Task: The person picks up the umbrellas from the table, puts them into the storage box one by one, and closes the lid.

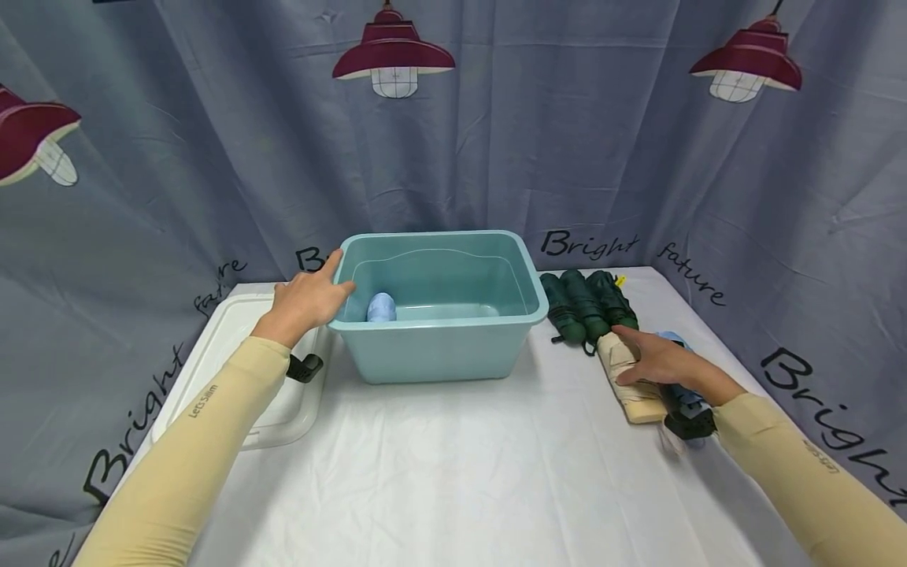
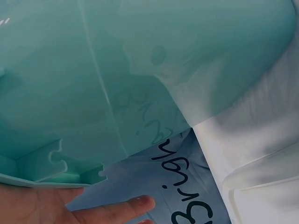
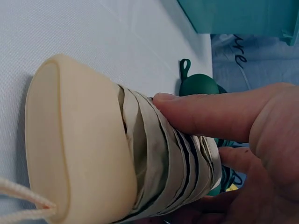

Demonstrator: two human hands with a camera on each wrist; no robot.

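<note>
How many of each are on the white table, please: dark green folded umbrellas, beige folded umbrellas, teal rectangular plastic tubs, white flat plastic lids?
Dark green folded umbrellas: 3
Beige folded umbrella: 1
Teal rectangular plastic tub: 1
White flat plastic lid: 1
Total: 6

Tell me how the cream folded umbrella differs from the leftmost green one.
The cream umbrella has a flat, wide end; the green umbrella ends in a rounded shape. The right hand grips the cream umbrella, while the green umbrella is untouched. The cream umbrella is pale, the green umbrella dark. Both lie on the white table.
</note>
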